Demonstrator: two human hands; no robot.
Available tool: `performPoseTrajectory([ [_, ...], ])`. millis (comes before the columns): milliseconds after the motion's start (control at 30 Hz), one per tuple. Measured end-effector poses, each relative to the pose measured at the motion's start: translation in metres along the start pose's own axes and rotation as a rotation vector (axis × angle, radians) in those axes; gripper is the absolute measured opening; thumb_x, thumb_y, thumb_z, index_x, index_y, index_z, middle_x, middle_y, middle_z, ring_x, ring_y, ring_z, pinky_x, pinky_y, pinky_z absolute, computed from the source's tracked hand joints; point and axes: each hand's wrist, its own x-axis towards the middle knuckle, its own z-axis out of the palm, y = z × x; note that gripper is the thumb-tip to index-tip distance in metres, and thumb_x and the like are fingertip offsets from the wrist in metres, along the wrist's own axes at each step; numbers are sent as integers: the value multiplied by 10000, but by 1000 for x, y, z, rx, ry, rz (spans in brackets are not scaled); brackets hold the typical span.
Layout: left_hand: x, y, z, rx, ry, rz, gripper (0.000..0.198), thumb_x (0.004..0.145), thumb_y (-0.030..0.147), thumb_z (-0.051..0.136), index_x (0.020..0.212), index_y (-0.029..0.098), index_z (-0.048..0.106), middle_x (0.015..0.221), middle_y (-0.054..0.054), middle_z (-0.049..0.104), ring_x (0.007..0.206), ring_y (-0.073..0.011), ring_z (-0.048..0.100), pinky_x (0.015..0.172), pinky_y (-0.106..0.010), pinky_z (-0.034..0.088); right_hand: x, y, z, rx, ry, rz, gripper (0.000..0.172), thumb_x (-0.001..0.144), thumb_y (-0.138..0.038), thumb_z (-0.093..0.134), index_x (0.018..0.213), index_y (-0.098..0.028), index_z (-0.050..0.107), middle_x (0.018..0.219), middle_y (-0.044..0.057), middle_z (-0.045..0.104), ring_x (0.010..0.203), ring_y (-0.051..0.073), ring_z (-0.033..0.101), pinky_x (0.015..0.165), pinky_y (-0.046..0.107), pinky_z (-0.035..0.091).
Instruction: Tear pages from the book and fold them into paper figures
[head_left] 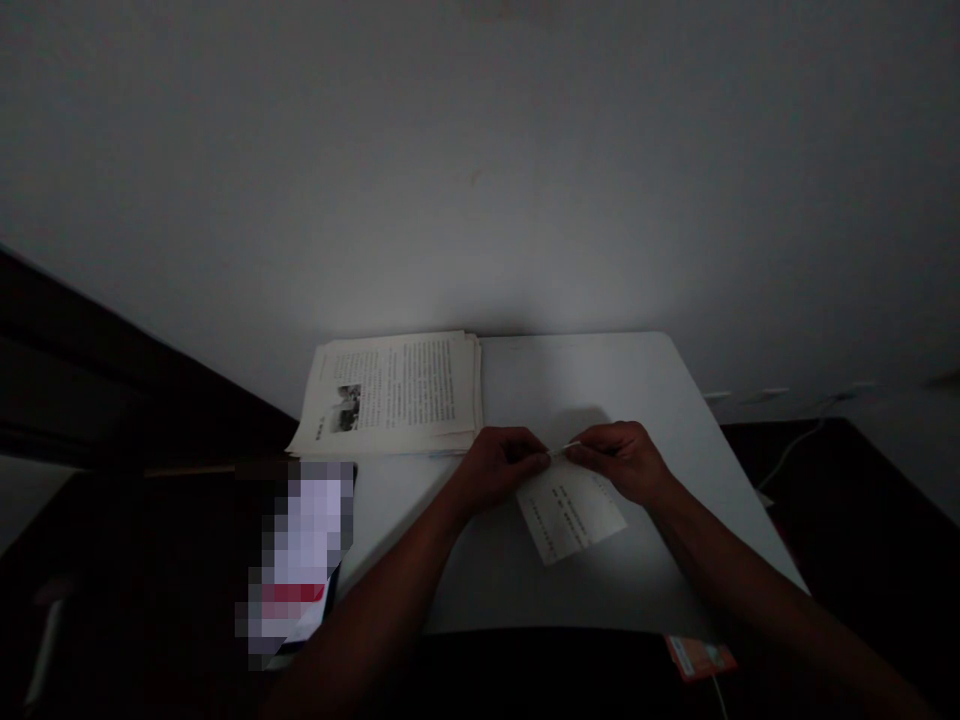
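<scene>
Your left hand [501, 465] and right hand [624, 460] come close together over the tabletop [585, 385], the fingers of both pinching the far edge of a small printed sheet [574, 515]. That sheet slants toward you between your wrists, its near edge hanging free of your grip; you can't tell whether it touches the surface below. The pinched edge looks narrow and pale, perhaps creased, too small to be sure. Beyond your left hand lies a stack of printed pages [397, 395], near the wall [480, 200]. A partly blurred screen [311, 550] sits beside your left forearm, and an orange card [701, 657] shows below the near edge, at the right.
</scene>
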Motion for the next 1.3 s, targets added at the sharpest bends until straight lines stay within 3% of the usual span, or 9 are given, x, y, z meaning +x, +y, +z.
performPoseTrajectory([
  [567,2,-2,4,173,56,87,186,784,307,588,774,135,657,698,-20,647,655,-129,570,618,-236,434,2,4,3,-184,-43,-116,274,752,-429,642,695,-168,704,585,6,614,540,120,516,503,239,404],
  [700,3,-2,5,173,34,50,217,798,340,573,792,138,649,705,-21,649,645,-128,573,597,-228,425,3,3,4,-159,-43,-100,274,760,-431,630,693,-172,688,586,3,608,540,124,517,514,244,407],
  [967,2,-2,7,231,99,83,224,815,358,554,762,148,614,652,6,592,600,-102,515,553,-204,379,6,3,7,-105,2,9,285,733,-433,651,629,-169,622,535,-34,514,490,94,433,466,227,342],
  [1133,1,-1,8,179,126,21,252,803,392,564,753,147,598,529,41,502,468,-67,407,452,-183,283,5,5,7,-81,-3,42,273,735,-425,652,650,-167,622,551,-34,514,502,95,427,472,232,328],
  [1300,-1,2,13,-4,131,-22,266,765,408,593,716,149,561,503,47,487,425,-59,390,421,-177,270,5,2,11,-6,8,75,278,714,-429,665,648,-164,615,541,-40,495,489,86,409,451,224,306],
])
